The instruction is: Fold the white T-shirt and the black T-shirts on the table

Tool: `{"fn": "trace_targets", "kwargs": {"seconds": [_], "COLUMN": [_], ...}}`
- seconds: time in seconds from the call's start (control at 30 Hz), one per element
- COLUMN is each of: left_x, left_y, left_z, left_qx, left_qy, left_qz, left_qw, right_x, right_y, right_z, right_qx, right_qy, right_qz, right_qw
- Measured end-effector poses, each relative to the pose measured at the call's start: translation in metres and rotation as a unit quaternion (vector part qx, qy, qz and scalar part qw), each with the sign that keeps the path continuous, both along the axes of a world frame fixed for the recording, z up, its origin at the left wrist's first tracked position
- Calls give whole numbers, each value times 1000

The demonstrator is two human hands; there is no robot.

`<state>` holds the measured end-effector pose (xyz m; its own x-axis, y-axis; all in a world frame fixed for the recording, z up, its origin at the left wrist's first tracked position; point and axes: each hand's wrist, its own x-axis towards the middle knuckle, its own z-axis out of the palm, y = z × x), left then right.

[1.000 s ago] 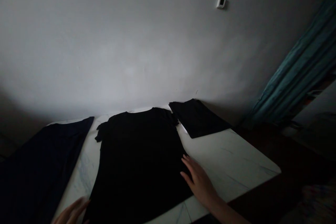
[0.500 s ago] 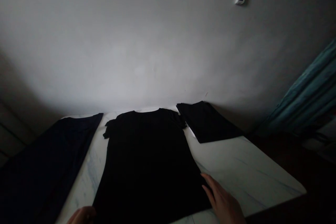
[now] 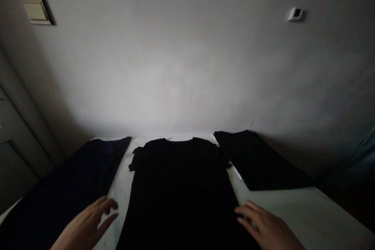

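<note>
A black short-sleeved T-shirt (image 3: 181, 199) lies spread flat, its neckline toward the wall and its lower hem cut off by the picture's edge. My left hand (image 3: 90, 220) is just left of the shirt, thumb and fingers apart, with nothing between them. Along the shirt's right side is my right hand (image 3: 260, 220); its fingers are parted and the tips are at the shirt's edge. Whether those tips touch the cloth is hard to see in the dim light.
Dark navy cloth (image 3: 67, 175) covers the left of the white marbled table (image 3: 295, 215). A folded black garment (image 3: 260, 162) lies at the back right. Behind stands a pale wall (image 3: 175, 66) with a switch plate (image 3: 36, 11) and a small white device (image 3: 295, 14). A teal curtain (image 3: 359, 156) hangs far right.
My left hand has let go of the shirt's lower left edge and moved up, its fingers opening. My right hand remains by the right edge. The view has shifted left and up.
</note>
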<state>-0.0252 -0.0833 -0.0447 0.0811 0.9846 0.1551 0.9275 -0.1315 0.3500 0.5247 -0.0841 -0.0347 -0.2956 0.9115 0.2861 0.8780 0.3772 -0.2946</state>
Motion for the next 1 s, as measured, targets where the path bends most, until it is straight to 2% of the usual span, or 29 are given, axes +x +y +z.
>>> {"fn": "trace_targets", "kwargs": {"seconds": [0.1, 0.17, 0.23, 0.33, 0.4, 0.47, 0.6, 0.73, 0.87, 1.0], "left_x": [-1, 1, 2, 1, -2, -6, -13, -13, -8, -1], "left_y": [98, 157, 201, 239, 252, 259, 267, 265, 253, 236], "left_z": [41, 52, 51, 35, 24, 15, 9, 6, 5, 16], "left_qx": [-34, -40, -42, -60, -80, -99, -129, -117, -80, -59], "left_qy": [-6, -19, -32, -54, -75, -98, -155, -197, -139, -16], "left_qz": [28, 63, 85, 93, 92, 88, 76, 108, 191, 209], "left_qw": [999, 997, 995, 992, 990, 986, 977, 967, 968, 976], "right_x": [-76, -139, -201, -277, -309, -327, -336, -336, -336, -335], "right_y": [81, 136, 185, 238, 260, 274, 287, 290, 287, 285], "right_z": [38, 49, 47, 29, 13, -2, -23, -29, -28, -28], "right_qx": [-41, -63, -65, -74, -78, -84, -81, -86, -86, -82], "right_qy": [6, 12, 15, 8, 4, -2, -10, -5, 1, 11], "right_qz": [73, 110, 129, 137, 130, 121, 113, 107, 96, 97], "right_qw": [996, 992, 989, 988, 988, 989, 990, 991, 992, 992]}}
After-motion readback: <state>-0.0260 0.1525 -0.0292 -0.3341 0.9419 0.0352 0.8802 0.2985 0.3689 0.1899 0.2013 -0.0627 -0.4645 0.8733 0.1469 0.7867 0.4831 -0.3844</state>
